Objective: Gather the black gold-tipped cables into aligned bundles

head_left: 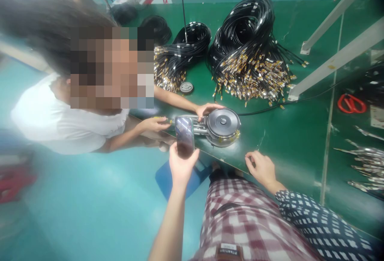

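Observation:
My left hand is closed around the lower part of a mobile phone, held upright with its screen towards me, just off the table's front edge. Loosely curled, my right hand rests at the edge of the green table, with nothing visible in its fingers. Beyond the phone sits a round silver metal device with a disc on top. A co-worker's hand touches its far side. The co-worker's other hand holds a thin yellowish item near the phone, partly hidden.
Bundles of black cables with gold-coloured connectors lie at the back of the green table. A small grey disc lies near them. White metal struts, red-handled scissors and more connectors are at the right. A blue stool stands below.

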The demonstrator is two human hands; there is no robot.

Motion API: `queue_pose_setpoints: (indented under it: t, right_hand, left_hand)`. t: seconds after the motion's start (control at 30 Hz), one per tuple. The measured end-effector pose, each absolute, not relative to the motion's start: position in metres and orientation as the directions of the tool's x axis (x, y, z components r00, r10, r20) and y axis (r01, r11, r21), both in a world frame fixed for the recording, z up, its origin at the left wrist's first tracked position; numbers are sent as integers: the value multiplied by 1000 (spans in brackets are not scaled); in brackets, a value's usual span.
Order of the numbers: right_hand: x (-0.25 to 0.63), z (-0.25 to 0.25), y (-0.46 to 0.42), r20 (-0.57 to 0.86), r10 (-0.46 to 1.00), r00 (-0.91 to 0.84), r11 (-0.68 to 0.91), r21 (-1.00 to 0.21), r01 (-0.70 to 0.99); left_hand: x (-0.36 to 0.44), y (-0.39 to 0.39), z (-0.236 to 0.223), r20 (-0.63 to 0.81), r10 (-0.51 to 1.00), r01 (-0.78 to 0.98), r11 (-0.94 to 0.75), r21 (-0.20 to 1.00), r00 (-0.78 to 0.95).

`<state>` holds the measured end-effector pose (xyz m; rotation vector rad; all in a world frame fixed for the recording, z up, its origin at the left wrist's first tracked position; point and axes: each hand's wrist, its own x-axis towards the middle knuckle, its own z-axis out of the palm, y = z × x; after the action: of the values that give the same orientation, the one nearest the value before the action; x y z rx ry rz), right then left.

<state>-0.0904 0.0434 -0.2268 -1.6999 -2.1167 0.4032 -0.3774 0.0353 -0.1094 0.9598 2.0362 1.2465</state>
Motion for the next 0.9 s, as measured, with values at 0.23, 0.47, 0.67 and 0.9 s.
queue_pose_setpoints:
  t: [0.23,0.47,0.67,0.9]
  right_hand:
    - [-91,-227,43,147,972,-185,232,-456,859]
    - [-91,-227,43,154,970,-191,240,-440,865]
    - [-90,-227,43,154,969,-194,243,-443,863]
    - [-90,-228,43,136,972,-189,231,-451,862]
  left_hand:
    - [-377,34,-109,-109,797,269,324,907,-594]
    - [-377,33,-109,-103,799,265,314,911,-592]
    - [-377,32,-109,-97,801,280,316,907,-591]
    - [-377,31,-111,-91,804,293,316,902,-587]
